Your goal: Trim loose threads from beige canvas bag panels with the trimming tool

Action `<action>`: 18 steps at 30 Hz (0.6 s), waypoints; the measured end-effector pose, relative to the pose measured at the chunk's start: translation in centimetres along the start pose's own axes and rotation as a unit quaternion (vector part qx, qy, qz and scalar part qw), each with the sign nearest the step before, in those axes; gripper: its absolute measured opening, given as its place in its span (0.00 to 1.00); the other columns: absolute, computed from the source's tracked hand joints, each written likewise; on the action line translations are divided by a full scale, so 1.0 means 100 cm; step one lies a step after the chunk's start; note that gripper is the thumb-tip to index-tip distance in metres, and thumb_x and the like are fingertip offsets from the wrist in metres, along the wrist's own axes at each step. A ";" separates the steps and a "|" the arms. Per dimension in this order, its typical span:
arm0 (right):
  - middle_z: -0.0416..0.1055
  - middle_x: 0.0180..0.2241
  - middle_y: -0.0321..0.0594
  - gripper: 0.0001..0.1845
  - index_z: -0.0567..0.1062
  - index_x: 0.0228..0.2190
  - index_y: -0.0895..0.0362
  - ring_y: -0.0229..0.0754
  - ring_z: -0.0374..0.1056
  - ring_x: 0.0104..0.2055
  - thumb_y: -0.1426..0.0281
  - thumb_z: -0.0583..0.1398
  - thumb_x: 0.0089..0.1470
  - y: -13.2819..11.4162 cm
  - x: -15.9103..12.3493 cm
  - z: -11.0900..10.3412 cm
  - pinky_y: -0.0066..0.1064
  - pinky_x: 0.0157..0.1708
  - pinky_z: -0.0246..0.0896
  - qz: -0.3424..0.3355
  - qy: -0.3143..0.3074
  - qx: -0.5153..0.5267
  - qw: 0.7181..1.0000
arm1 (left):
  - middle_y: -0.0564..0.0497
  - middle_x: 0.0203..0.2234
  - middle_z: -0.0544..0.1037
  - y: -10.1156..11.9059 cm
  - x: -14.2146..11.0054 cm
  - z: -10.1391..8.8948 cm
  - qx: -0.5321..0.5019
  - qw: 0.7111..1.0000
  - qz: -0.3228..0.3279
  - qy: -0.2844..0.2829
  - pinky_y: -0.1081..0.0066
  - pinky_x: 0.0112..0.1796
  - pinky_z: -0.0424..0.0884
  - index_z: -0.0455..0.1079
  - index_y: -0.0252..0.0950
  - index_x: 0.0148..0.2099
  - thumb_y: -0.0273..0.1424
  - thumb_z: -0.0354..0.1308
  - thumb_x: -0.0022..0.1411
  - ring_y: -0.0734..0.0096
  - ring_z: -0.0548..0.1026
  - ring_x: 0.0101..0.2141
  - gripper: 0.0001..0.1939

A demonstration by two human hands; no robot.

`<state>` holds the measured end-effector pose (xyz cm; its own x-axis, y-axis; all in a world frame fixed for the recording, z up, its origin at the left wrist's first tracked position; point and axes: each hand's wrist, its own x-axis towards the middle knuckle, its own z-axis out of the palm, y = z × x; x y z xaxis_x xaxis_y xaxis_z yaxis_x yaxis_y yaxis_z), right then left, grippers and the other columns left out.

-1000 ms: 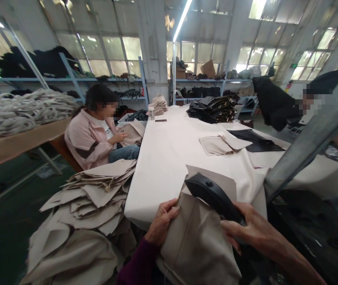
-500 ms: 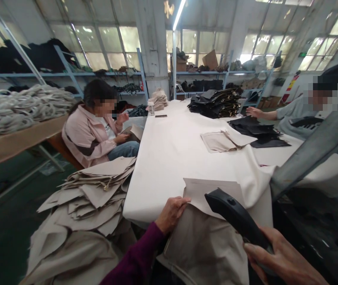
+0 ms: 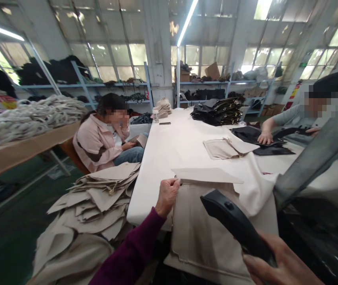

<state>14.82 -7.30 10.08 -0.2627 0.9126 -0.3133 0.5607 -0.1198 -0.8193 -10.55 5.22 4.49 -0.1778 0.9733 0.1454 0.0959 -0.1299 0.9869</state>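
Note:
My left hand (image 3: 168,194), in a purple sleeve, pinches the upper left corner of a beige sewn fabric piece (image 3: 204,233). The piece hangs over the near table edge, and its top flap (image 3: 206,175) stands raised at the far end. My right hand (image 3: 271,259) is wrapped around a black electric clipper (image 3: 234,219). The clipper's head points up and left above the fabric, and I cannot tell whether it touches. A pile of similar beige pieces (image 3: 103,206) lies to the left of my left arm.
A white-covered table (image 3: 171,146) stretches ahead, bearing a beige piece (image 3: 225,148), a black stack (image 3: 218,111) and black pieces (image 3: 246,134). A slanted metal post (image 3: 314,146) stands right. One person (image 3: 100,138) sits left; another (image 3: 293,113) works at right.
My left hand has moved up and to the left with the fabric's corner, and the piece is laid out flatter. The clipper has shifted right. The co-worker at right now presses on the black pieces.

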 end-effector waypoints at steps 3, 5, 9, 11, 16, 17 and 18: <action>0.62 0.15 0.28 0.14 0.66 0.36 0.57 0.36 0.60 0.17 0.61 0.57 0.50 -0.006 0.009 0.012 0.24 0.18 0.58 -0.013 -0.028 0.027 0.999 | 0.57 0.12 0.62 0.002 -0.005 0.006 -0.060 0.998 -0.009 0.017 0.75 0.20 0.52 0.65 0.33 0.19 0.43 0.57 0.51 0.77 0.59 0.18 0.19; 0.62 0.14 0.27 0.16 0.65 0.38 0.59 0.34 0.59 0.16 0.60 0.56 0.52 -0.006 0.016 0.019 0.23 0.17 0.57 -0.040 -0.045 0.052 0.997 | 0.57 0.12 0.61 0.004 -0.013 0.010 -0.094 0.995 -0.019 0.019 0.75 0.20 0.51 0.63 0.33 0.18 0.43 0.58 0.50 0.78 0.57 0.17 0.20; 0.63 0.14 0.27 0.14 0.65 0.33 0.58 0.32 0.58 0.14 0.60 0.57 0.53 -0.009 0.031 0.023 0.22 0.15 0.57 -0.084 -0.037 0.083 0.992 | 0.60 0.10 0.56 0.013 -0.033 0.020 -0.157 0.986 -0.060 -0.008 0.76 0.19 0.47 0.60 0.34 0.16 0.44 0.60 0.48 0.82 0.52 0.15 0.22; 0.63 0.14 0.28 0.13 0.65 0.30 0.58 0.32 0.59 0.14 0.60 0.57 0.54 -0.015 0.039 0.021 0.22 0.14 0.59 -0.101 -0.017 0.093 0.990 | 0.60 0.10 0.56 0.016 -0.043 0.027 -0.187 0.978 -0.086 -0.022 0.77 0.18 0.46 0.60 0.34 0.15 0.44 0.61 0.47 0.83 0.50 0.14 0.22; 0.63 0.14 0.29 0.16 0.64 0.25 0.57 0.32 0.60 0.14 0.58 0.57 0.54 -0.027 0.045 0.008 0.22 0.13 0.59 -0.091 0.014 0.103 0.990 | 0.56 0.11 0.63 0.013 -0.046 0.036 -0.244 0.965 -0.097 -0.016 0.76 0.18 0.51 0.66 0.32 0.18 0.44 0.62 0.46 0.80 0.58 0.15 0.20; 0.63 0.14 0.28 0.15 0.64 0.25 0.57 0.32 0.60 0.14 0.58 0.57 0.54 -0.027 0.041 0.006 0.21 0.14 0.59 -0.088 0.010 0.108 0.990 | 0.57 0.11 0.62 0.011 -0.043 0.035 -0.248 0.964 -0.093 -0.007 0.76 0.18 0.52 0.66 0.32 0.18 0.44 0.62 0.46 0.80 0.58 0.15 0.19; 0.63 0.14 0.28 0.15 0.64 0.25 0.57 0.31 0.59 0.13 0.59 0.57 0.54 -0.025 0.036 0.003 0.21 0.14 0.59 -0.085 0.005 0.112 0.990 | 0.57 0.10 0.61 0.009 -0.039 0.034 -0.251 0.964 -0.090 0.004 0.76 0.18 0.52 0.65 0.33 0.18 0.43 0.62 0.47 0.80 0.58 0.14 0.19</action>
<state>12.20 -3.87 10.88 -0.3294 0.9310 -0.1574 0.3197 -0.0469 -0.9463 -6.45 1.91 4.56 -0.1554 0.9873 -0.0319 -0.4224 -0.0372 0.9057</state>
